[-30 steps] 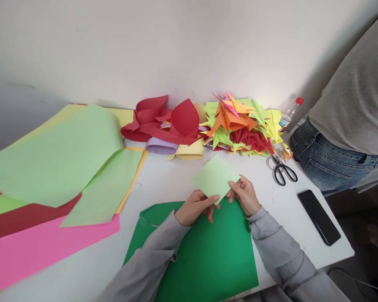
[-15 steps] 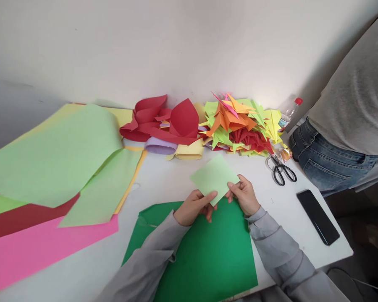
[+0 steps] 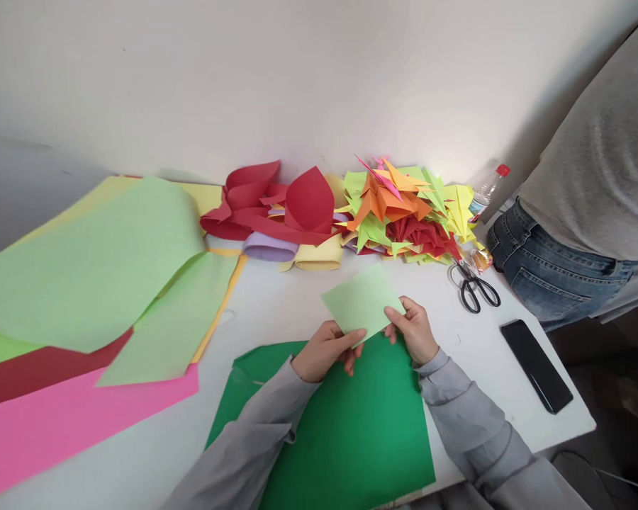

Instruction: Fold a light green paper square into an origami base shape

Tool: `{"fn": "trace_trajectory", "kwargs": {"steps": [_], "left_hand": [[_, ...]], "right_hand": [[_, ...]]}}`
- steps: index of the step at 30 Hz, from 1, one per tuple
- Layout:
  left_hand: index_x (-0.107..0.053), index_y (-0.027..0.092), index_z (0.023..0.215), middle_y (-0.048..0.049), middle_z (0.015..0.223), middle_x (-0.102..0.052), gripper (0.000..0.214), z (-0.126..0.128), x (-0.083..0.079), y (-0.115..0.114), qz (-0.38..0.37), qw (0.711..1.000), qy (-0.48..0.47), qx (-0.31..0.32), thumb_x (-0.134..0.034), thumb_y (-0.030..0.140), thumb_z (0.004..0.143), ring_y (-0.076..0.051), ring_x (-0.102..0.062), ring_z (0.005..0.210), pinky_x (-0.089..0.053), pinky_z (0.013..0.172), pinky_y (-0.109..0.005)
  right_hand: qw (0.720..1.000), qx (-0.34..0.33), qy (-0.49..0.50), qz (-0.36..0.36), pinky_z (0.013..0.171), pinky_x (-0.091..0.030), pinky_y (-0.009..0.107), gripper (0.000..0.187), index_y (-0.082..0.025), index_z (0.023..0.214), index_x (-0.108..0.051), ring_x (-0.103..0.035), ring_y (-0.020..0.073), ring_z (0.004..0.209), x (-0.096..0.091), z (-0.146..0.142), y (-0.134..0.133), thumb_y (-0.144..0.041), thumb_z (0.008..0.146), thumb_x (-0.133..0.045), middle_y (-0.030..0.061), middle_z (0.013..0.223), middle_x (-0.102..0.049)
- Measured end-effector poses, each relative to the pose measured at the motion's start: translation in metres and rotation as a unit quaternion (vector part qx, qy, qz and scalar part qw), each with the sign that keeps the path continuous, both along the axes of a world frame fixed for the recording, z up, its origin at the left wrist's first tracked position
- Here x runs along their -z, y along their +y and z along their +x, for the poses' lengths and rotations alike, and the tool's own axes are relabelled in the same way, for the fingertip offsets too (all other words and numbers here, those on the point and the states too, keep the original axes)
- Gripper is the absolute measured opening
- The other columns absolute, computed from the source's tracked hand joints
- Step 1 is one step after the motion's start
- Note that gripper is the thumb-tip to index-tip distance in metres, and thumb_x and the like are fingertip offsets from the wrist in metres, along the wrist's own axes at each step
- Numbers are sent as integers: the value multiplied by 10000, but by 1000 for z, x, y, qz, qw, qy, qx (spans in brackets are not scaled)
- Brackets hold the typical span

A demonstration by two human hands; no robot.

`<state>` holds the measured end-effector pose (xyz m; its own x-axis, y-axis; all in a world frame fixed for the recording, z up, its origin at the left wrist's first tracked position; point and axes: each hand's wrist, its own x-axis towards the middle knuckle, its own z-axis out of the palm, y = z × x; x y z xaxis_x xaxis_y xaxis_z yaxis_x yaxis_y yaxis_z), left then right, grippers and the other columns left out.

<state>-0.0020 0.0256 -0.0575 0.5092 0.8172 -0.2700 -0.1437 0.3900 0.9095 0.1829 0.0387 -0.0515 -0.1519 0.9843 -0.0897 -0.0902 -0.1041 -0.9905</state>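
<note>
The one view came from a camera on the wearer's head, facing forward and down across the table (image 3: 276,304). It sat above and behind the left hand (image 3: 320,352) and right hand (image 3: 417,333), close enough that both forearms (image 3: 263,414) entered from the bottom edge, while its upper part reached the wall (image 3: 298,78) beyond.

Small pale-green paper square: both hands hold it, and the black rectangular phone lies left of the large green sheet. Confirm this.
"Left" is wrong: the head view shows the black rectangular phone right of the large green sheet. The left hand and right hand do hold the small pale-green paper square.
</note>
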Motion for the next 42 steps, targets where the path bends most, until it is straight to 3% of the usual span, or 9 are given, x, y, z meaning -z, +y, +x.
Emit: {"fn": "trace_trajectory", "kwargs": {"steps": [5, 10, 12, 16, 20, 24, 28, 37, 42], "left_hand": [[-538, 145, 457, 31, 336, -446, 440, -3, -2, 0, 8, 999, -1, 32, -668, 481, 709, -82, -429, 294, -423, 360, -210], [-501, 165, 413, 42, 304, -414, 399, -5, -5, 0, 8, 999, 0, 49, -648, 411, 691, -73, -375, 263, -396, 317, -197], [-493, 168, 394, 41, 294, -412, 381, -5, -6, 0, 9, 998, 2, 59, -637, 371, 683, -70, -356, 247, -377, 295, -191], [-501, 165, 371, 40, 285, -414, 357, -4, -9, -2, 13, 995, 11, 93, -622, 316, 671, -73, -362, 236, -363, 274, -182], [-498, 164, 390, 41, 302, -437, 335, -4, -10, -2, 12, 994, 19, 110, -644, 308, 655, -76, -386, 241, -363, 269, -178], [-563, 146, 521, 14, 384, -542, 350, -3, -9, -4, 4, 995, 25, 99, -650, 429, 706, -79, -413, 239, -346, 257, -180], [-538, 144, 439, 4, 335, -487, 551, -2, -9, -4, 6, 995, 30, 98, -571, 586, 765, -75, -393, 228, -339, 255, -181], [-523, 143, 393, 4, 300, -454, 561, -7, -8, -2, 10, 994, 23, 108, -601, 558, 762, -72, -378, 225, -329, 252, -175], [-524, 134, 383, 6, 286, -444, 564, -8, -8, -2, 13, 993, 19, 112, -597, 533, 775, -70, -373, 216, -325, 250, -171]], "right_hand": [[999, 2, -34, 2, 359, -436, 200, 373, -182, 826, -587, -533, 85, 422, -6, 0, -1, -529, 720, -674, -42, 643, -576], [999, 11, -36, 16, 394, -429, 207, 366, -191, 681, -547, -443, 84, 445, -8, 4, -1, -530, 719, -681, -70, 519, -475], [1000, 21, -11, 17, 469, -469, 221, 340, -184, 699, -573, -497, 94, 492, -9, 4, 0, -490, 695, -720, -62, 542, -526], [999, 2, 37, -14, 692, -550, 321, 444, -166, 930, -655, -650, 171, 730, -9, 1, -1, -375, 578, -825, 22, 848, -714], [998, -7, 36, -45, 734, -564, 376, 423, -141, 872, -698, -676, 204, 759, -8, -2, -4, -328, 525, -851, 62, 885, -739], [998, -6, 44, -52, 711, -566, 364, 375, -139, 832, -714, -677, 196, 726, -8, -3, -6, -333, 539, -843, 63, 861, -742], [997, 4, 52, -59, 658, -549, 323, 348, -135, 821, -713, -659, 174, 684, -8, -4, -6, -334, 562, -834, 56, 832, -739], [988, 134, 70, -24, 417, -307, 199, 292, -159, 621, -653, -382, 64, 433, 4, 5, 5, -424, 640, -774, -56, 479, -510], [985, 155, 72, -22, 448, -315, 218, 292, -161, 626, -670, -388, 80, 467, 7, 5, 6, -435, 622, -771, -45, 505, -517]]}}
